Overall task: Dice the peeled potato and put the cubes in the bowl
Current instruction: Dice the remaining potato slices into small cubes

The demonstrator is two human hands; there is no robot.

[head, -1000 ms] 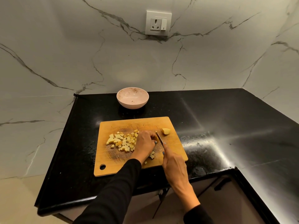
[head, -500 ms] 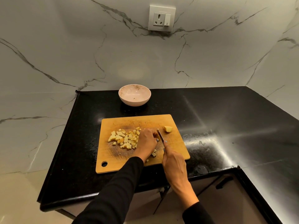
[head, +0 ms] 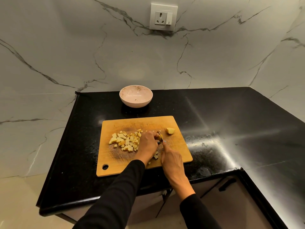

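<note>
A wooden cutting board lies on the black counter. A pile of several yellow potato cubes sits on its left half. My left hand presses down on a potato piece that is mostly hidden under the fingers. My right hand grips a knife, its blade down beside my left fingertips. A larger uncut potato chunk rests near the board's far right corner. The pale pink bowl stands behind the board and holds no cubes.
The black counter runs right into a corner and wraps toward me. A marble wall with a socket stands behind. A few stray cubes lie between my hands. A cabinet handle shows below the counter edge.
The view has shifted slightly. My hands stay in about the same spot on the board, the knife still working next to my left fingers.
</note>
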